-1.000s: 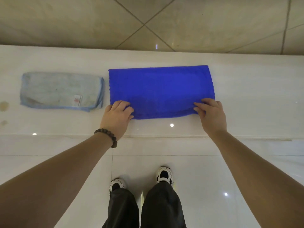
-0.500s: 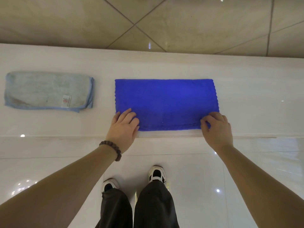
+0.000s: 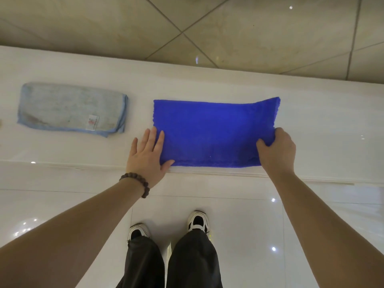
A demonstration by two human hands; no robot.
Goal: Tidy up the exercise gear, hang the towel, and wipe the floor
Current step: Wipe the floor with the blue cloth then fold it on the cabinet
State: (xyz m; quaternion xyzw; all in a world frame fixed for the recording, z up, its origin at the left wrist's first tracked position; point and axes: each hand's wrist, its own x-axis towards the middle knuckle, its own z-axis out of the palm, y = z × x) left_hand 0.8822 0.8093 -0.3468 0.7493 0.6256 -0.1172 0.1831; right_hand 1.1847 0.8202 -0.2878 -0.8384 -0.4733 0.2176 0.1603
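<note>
The blue towel [image 3: 209, 132] lay folded on the white ledge [image 3: 311, 121], just right of a grubby pale cloth [image 3: 70, 109]. The right hand [image 3: 277, 151] gripped its lifted right end; the left hand [image 3: 145, 157] rested flat, fingers spread, at its left edge. Probably best to fold slowly, matching corners.

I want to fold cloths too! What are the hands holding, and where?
The right hand grips the blue cloth by its right end. The left hand lies flat, holding nothing.

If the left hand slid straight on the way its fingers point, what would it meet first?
Likely nothing on the ledge: the left hand points along the blue towel's left edge, already touching it; beyond is bare surface, then the far edge.
</note>
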